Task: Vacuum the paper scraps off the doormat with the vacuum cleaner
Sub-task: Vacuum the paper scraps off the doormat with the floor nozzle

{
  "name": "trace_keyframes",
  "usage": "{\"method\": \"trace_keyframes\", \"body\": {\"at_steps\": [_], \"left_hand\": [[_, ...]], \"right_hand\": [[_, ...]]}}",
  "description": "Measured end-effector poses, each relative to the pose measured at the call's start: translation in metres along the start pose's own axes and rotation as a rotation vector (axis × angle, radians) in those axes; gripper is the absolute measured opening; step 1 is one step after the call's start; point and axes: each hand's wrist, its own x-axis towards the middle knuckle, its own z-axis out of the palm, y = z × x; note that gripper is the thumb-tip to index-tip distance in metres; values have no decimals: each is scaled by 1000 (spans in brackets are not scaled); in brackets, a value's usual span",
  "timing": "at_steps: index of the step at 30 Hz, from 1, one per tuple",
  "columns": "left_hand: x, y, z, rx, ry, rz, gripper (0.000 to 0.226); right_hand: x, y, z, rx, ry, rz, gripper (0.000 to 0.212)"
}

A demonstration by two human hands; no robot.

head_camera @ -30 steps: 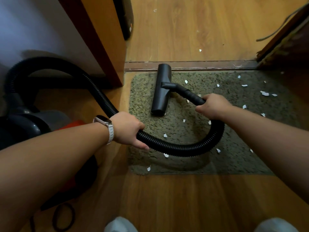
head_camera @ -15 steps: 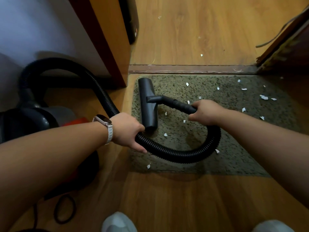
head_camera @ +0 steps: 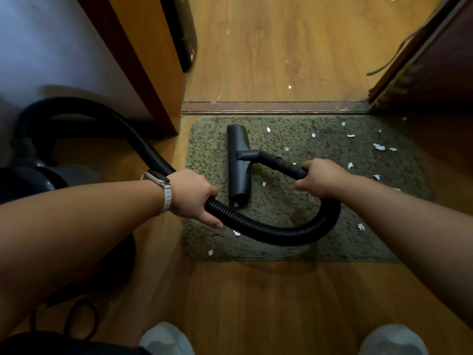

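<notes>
A grey-green doormat (head_camera: pixel 320 139) lies on the wooden floor below a door threshold. White paper scraps (head_camera: pixel 378 146) dot it, mostly on its right side. The black floor nozzle (head_camera: pixel 239 162) of the vacuum rests flat on the mat's left part, lengthwise away from me. My right hand (head_camera: pixel 320 176) grips the rigid tube behind the nozzle. The ribbed black hose (head_camera: pixel 281 233) loops under that hand and back to my left hand (head_camera: pixel 193 197), which is closed around it. The vacuum body (head_camera: pixel 33 180) sits at the far left.
A wooden door edge (head_camera: pixel 153 73) stands left of the mat. The threshold strip (head_camera: pixel 276 107) runs behind it, with a few scraps on the floor beyond. A dark door or cabinet (head_camera: pixel 435 73) is at the right. My two feet (head_camera: pixel 166 339) are at the bottom edge. A cable (head_camera: pixel 82 316) lies bottom left.
The nozzle slid left and toward me across the mat, then back a little to the right and away. Both hands kept their grips.
</notes>
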Motion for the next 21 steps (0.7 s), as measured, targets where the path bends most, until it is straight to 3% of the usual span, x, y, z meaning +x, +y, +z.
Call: {"method": "trace_keyframes", "body": {"at_steps": [6,21], "left_hand": [[11,7,-6,-24,15,-6,70],[8,13,-2,28,-49,71,78]], "right_hand": [[3,18,-8,33,2,37,18],[-17,-4,9,-157,-148,-273,12]]}}
